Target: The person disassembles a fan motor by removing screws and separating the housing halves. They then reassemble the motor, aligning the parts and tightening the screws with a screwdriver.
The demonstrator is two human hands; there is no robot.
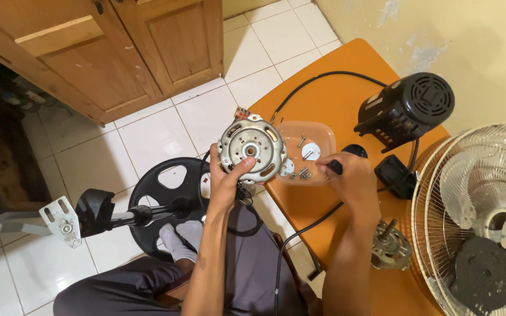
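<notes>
My left hand (229, 178) grips a round silver fan motor (252, 149) from below, thumb on its face, holding it up over the floor beside the orange table (335, 99). My right hand (355, 181) is closed around a black-handled tool (336, 167), its tip at the edge of a clear plastic container (308, 152) holding screws and small metal parts. The container sits on the table just right of the motor.
A black motor housing (408, 108) with a black cable (323, 79) lies at the table's far side. A fan guard with blades (481, 216) stands at right, a second small motor part (390, 246) near it. A black fan base and pole (147, 210) lie on the tiled floor.
</notes>
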